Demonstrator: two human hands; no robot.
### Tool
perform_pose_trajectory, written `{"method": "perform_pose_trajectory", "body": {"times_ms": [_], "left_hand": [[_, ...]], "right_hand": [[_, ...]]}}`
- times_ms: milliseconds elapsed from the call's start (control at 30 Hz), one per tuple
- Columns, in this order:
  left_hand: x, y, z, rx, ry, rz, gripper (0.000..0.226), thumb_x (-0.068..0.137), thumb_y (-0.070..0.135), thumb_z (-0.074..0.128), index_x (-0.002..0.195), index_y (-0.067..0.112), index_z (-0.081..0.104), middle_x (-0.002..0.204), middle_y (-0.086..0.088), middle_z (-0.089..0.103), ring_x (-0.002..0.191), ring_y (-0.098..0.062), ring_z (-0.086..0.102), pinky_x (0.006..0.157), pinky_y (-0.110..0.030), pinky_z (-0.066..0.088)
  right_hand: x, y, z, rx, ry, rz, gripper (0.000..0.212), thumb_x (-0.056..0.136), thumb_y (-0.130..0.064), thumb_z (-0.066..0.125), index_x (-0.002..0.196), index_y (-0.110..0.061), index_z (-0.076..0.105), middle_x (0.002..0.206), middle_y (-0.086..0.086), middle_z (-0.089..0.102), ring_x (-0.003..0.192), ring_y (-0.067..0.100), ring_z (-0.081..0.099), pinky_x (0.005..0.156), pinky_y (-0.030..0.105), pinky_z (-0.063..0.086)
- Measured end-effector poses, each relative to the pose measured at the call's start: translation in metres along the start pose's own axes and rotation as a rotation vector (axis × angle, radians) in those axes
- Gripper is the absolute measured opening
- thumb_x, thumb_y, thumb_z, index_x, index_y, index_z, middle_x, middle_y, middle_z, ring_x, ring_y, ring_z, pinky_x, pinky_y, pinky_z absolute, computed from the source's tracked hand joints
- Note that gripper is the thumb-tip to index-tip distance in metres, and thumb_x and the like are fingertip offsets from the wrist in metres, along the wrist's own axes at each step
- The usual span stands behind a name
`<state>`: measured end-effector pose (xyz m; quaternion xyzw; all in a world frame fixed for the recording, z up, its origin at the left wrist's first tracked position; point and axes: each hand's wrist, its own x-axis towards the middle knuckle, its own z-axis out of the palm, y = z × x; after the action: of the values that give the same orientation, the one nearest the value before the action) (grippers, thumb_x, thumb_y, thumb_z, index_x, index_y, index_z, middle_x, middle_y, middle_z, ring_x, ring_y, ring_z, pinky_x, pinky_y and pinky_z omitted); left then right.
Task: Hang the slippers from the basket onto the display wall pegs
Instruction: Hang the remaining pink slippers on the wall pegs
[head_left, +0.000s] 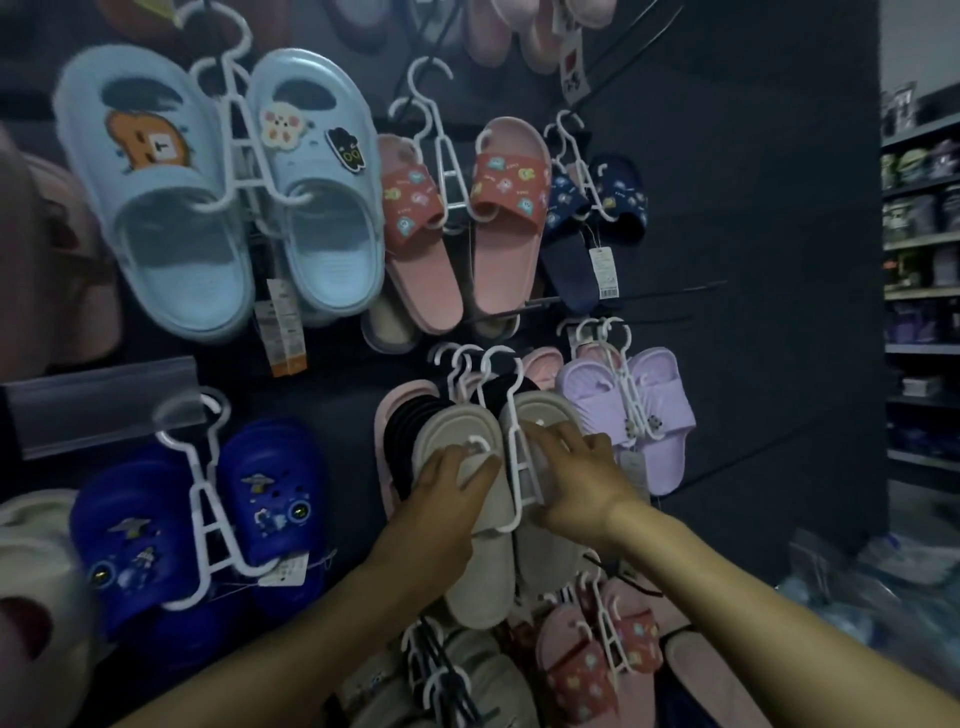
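A pair of beige slippers (480, 519) on a white hanger (514, 457) is held against the dark display wall (753, 260), at the front of a row of hangers on one peg. The left hand (447, 491) is laid on the left slipper, fingers spread and curled over its strap. The right hand (576, 470) is pressed on the right slipper, fingers loosely bent beside the hanger's stem. Lilac slippers (631, 415) are hung just beside the right hand.
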<state>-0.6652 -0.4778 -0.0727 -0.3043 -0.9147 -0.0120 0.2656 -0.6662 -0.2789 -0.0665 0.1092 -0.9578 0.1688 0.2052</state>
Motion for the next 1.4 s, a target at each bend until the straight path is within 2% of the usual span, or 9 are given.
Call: {"method": "perform_pose_trajectory", "body": {"times_ms": [200, 300, 400, 533, 633, 833, 933, 1133, 1400], "left_hand": [[-0.001, 0.004, 0.0, -0.137, -0.029, -0.075, 0.085, 0.082, 0.009, 0.062, 0.153, 0.026, 0.017, 0.141, -0.002, 0.021, 0.128, -0.025, 0.035, 0.101, -0.035, 0.042], [-0.007, 0.004, -0.003, -0.1, -0.012, -0.052, 0.084, 0.085, 0.011, 0.057, 0.153, 0.026, 0.012, 0.148, -0.001, 0.016, 0.138, -0.022, 0.023, 0.109, -0.03, 0.034], [-0.013, 0.01, -0.015, -0.03, 0.007, -0.018, 0.078, 0.09, 0.02, 0.053, 0.154, 0.025, 0.009, 0.154, 0.0, 0.009, 0.144, -0.019, 0.009, 0.111, -0.031, 0.03], [-0.021, 0.022, -0.036, 0.047, 0.027, -0.003, 0.075, 0.091, 0.03, 0.05, 0.153, 0.026, 0.007, 0.156, 0.002, 0.006, 0.145, -0.019, 0.008, 0.114, -0.037, 0.027], [-0.027, 0.025, -0.052, 0.09, 0.033, -0.04, 0.074, 0.089, 0.033, 0.05, 0.151, 0.027, 0.01, 0.152, -0.001, 0.016, 0.14, -0.024, 0.02, 0.108, -0.044, 0.034], [-0.058, 0.028, -0.093, 0.157, 0.079, -0.035, 0.061, 0.082, 0.036, 0.053, 0.139, 0.022, 0.036, 0.127, -0.003, 0.046, 0.112, -0.025, 0.046, 0.084, -0.037, 0.046], [-0.077, 0.034, -0.111, 0.187, 0.102, -0.048, 0.064, 0.077, 0.037, 0.059, 0.136, 0.017, 0.046, 0.118, -0.008, 0.055, 0.104, -0.029, 0.056, 0.077, -0.039, 0.051], [-0.113, 0.06, -0.151, 0.177, 0.126, -0.055, 0.069, 0.091, 0.043, 0.049, 0.151, 0.019, 0.023, 0.142, -0.006, 0.04, 0.131, -0.027, 0.036, 0.103, -0.039, 0.035], [-0.166, 0.104, -0.174, 0.135, 0.103, -0.033, 0.063, 0.094, 0.043, 0.043, 0.148, 0.019, 0.021, 0.135, -0.006, 0.044, 0.123, -0.027, 0.041, 0.093, -0.038, 0.04]], "right_hand": [[-0.009, -0.016, 0.002, -0.061, 0.085, 0.057, 0.097, 0.08, -0.042, 0.074, 0.152, -0.03, 0.009, 0.152, -0.001, 0.019, 0.128, 0.036, 0.024, 0.093, 0.043, 0.044], [-0.01, -0.018, 0.006, -0.074, 0.101, 0.061, 0.097, 0.083, -0.04, 0.07, 0.153, -0.029, 0.004, 0.154, -0.002, 0.017, 0.13, 0.037, 0.024, 0.091, 0.043, 0.045], [-0.014, -0.021, 0.003, -0.024, 0.075, 0.066, 0.095, 0.085, -0.036, 0.068, 0.154, -0.027, 0.002, 0.157, -0.002, 0.015, 0.135, 0.035, 0.023, 0.099, 0.045, 0.042], [-0.03, -0.026, -0.005, 0.037, 0.074, 0.053, 0.088, 0.087, -0.025, 0.063, 0.154, -0.024, 0.005, 0.16, -0.002, 0.008, 0.142, 0.03, 0.017, 0.107, 0.043, 0.038], [-0.044, -0.033, -0.021, -0.038, 0.073, 0.068, 0.081, 0.09, -0.025, 0.056, 0.154, -0.021, 0.007, 0.161, 0.002, 0.004, 0.144, 0.031, 0.014, 0.107, 0.042, 0.036], [-0.08, -0.06, -0.063, -0.068, 0.089, 0.098, 0.072, 0.092, -0.031, 0.056, 0.151, -0.022, 0.016, 0.158, 0.003, 0.011, 0.142, 0.03, 0.02, 0.104, 0.044, 0.037], [-0.104, -0.077, -0.082, -0.075, 0.093, 0.094, 0.067, 0.092, -0.033, 0.057, 0.148, -0.024, 0.022, 0.154, 0.003, 0.018, 0.138, 0.032, 0.026, 0.101, 0.046, 0.041], [-0.161, -0.114, -0.115, -0.15, 0.12, 0.127, 0.056, 0.091, -0.038, 0.058, 0.139, -0.025, 0.032, 0.143, 0.008, 0.027, 0.125, 0.035, 0.039, 0.084, 0.046, 0.048], [-0.243, -0.138, -0.128, -0.188, 0.069, 0.173, 0.064, 0.09, -0.037, 0.053, 0.146, -0.02, 0.026, 0.141, 0.012, 0.032, 0.126, 0.035, 0.037, 0.09, 0.048, 0.047]]}}
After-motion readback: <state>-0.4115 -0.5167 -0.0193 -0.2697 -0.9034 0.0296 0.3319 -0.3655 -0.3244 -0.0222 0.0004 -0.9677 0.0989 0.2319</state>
